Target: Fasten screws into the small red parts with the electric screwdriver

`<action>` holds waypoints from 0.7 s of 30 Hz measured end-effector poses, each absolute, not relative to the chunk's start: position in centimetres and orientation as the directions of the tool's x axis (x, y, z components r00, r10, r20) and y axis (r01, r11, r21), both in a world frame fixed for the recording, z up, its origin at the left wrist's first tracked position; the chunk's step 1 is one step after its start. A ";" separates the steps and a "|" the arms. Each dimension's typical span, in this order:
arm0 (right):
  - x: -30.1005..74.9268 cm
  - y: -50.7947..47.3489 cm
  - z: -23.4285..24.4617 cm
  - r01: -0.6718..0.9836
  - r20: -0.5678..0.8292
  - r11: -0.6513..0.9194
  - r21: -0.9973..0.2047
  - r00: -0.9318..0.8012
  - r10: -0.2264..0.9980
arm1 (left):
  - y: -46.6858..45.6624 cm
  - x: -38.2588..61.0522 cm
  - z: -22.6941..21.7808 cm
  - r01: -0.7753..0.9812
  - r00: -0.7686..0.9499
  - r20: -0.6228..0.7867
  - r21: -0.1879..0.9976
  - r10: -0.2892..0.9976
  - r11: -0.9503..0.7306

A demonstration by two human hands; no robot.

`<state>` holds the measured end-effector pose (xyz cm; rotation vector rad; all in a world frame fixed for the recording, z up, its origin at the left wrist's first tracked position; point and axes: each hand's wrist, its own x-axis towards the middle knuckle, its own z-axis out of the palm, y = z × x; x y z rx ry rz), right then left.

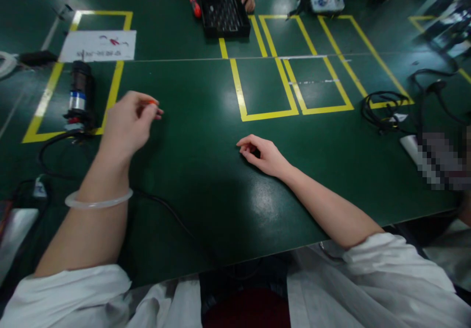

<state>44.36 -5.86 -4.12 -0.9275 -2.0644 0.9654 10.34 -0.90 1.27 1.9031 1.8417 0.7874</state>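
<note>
Head view: left hand (128,122) pinches a small orange item (152,102) over the green table (191,171), near the black tool (80,85). Right hand (265,156) loosely curled; its grip cannot be determined. White sheet (84,43) bears writing, too blurred to read.

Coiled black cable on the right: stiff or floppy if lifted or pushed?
The coiled black cable is probably floppy: it is thin and bends in tight curves. Its loops overlap unevenly, so lifting one strand would likely spread them. Pushed, it should slide rather than roll, since it lies low on the green table.
</note>
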 end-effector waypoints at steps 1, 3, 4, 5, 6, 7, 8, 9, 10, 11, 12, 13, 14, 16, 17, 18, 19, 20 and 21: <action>44.4 -5.8 -4.1 0.313 0.266 0.473 -0.824 -0.524 0.809 | -1.3 12.2 1.1 0.717 0.065 0.121 0.685 0.990 -0.131; 44.4 -5.9 -4.2 0.299 0.268 0.469 -0.831 -0.522 0.810 | -2.6 15.9 0.7 0.579 0.277 -0.002 0.798 0.961 -0.166; 44.4 -5.9 -4.2 0.290 0.267 0.465 -0.836 -0.524 0.808 | -3.4 17.5 0.5 0.523 0.360 -0.052 0.838 0.932 -0.155; 44.3 -5.9 -4.2 0.280 0.266 0.461 -0.842 -0.529 0.806 | -4.1 18.8 0.3 0.475 0.416 -0.100 0.872 0.904 -0.122; 44.3 -5.9 -4.3 0.270 0.262 0.457 -0.848 -0.536 0.803 | -4.7 19.9 0.1 0.435 0.456 -0.144 0.897 0.878 -0.079; 44.3 -5.9 -4.3 0.261 0.258 0.455 -0.851 -0.546 0.797 | -5.3 20.7 -0.2 0.403 0.484 -0.177 0.915 0.857 -0.038; 44.3 -6.0 -4.3 0.254 0.257 0.456 -0.853 -0.556 0.790 | -5.7 21.2 -0.4 0.376 0.505 -0.203 0.927 0.839 -0.003; 44.2 -6.0 -4.3 0.249 0.256 0.460 -0.852 -0.568 0.782 | -5.9 21.6 -0.6 0.354 0.523 -0.219 0.935 0.824 0.024; 44.2 -6.0 -4.3 0.245 0.260 0.469 -0.849 -0.577 0.774 | -6.1 21.7 -0.8 0.337 0.540 -0.227 0.941 0.810 0.038; 44.2 -6.0 -4.3 0.242 0.266 0.477 -0.845 -0.583 0.768 | -6.2 21.8 -0.9 0.324 0.554 -0.228 0.945 0.801 0.045; 44.2 -6.0 -4.2 0.241 0.273 0.488 -0.839 -0.589 0.760 | -6.3 21.8 -1.0 0.314 0.562 -0.226 0.948 0.796 0.047; 44.2 -6.1 -4.2 0.241 0.281 0.498 -0.833 -0.593 0.755 | -6.3 21.8 -1.0 0.308 0.565 -0.223 0.950 0.794 0.048; 44.1 -6.1 -4.1 0.243 0.286 0.506 -0.828 -0.593 0.753 | -6.3 21.8 -1.0 0.306 0.564 -0.220 0.951 0.796 0.046; 44.1 -6.1 -4.1 0.249 0.292 0.512 -0.822 -0.587 0.755 | -6.3 21.8 -1.1 0.303 0.552 -0.207 0.952 0.808 0.037; 44.1 -6.1 -4.1 0.252 0.294 0.510 -0.823 -0.579 0.760 | -6.3 21.8 -1.2 0.300 0.545 -0.200 0.953 0.814 0.033; 44.1 -6.1 -4.1 0.256 0.294 0.504 -0.825 -0.567 0.769 | -6.3 21.9 -1.2 0.294 0.539 -0.194 0.955 0.820 0.033; 44.1 -6.1 -4.1 0.257 0.294 0.496 -0.829 -0.554 0.779 | -6.2 21.9 -1.3 0.285 0.533 -0.191 0.958 0.824 0.038; 44.1 -6.1 -4.1 0.257 0.293 0.487 -0.834 -0.542 0.788 | -6.2 21.9 -1.5 0.273 0.529 -0.191 0.961 0.827 0.048; 44.1 -6.1 -4.1 0.256 0.292 0.479 -0.840 -0.530 0.796 | -6.2 21.9 -1.6 0.262 0.525 -0.195 0.963 0.829 0.061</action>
